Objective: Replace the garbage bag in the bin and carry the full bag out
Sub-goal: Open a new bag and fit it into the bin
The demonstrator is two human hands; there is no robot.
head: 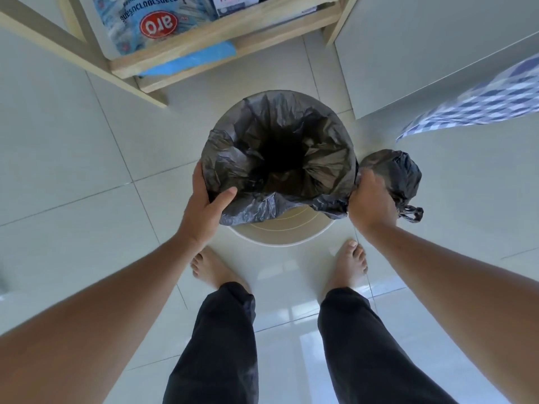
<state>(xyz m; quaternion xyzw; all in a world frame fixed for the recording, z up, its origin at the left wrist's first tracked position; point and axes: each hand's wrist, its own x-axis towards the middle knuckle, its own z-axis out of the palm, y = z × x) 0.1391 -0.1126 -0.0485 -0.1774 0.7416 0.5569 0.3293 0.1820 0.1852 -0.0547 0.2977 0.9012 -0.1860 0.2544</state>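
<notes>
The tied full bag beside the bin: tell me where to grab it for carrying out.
Grip the tied full bag at its knotted neck, coming from above on the near side. The knot sticks out as a narrow handle, while the body is bulging and slack. The right hand is already beside it.

We stand on the floor (87, 176) with the bin (281, 233) just before our bare feet. The new bag (280, 153) sits in the bin, its edge draped over the near rim. Our left hand (204, 205) is at the bag's left edge, our right hand (372, 199) at its right. The tied full bag (399, 173) lies right of the bin, touching the right hand. Behind the bin stands a wooden shelf (221, 36) bearing packages (143, 21).
</notes>
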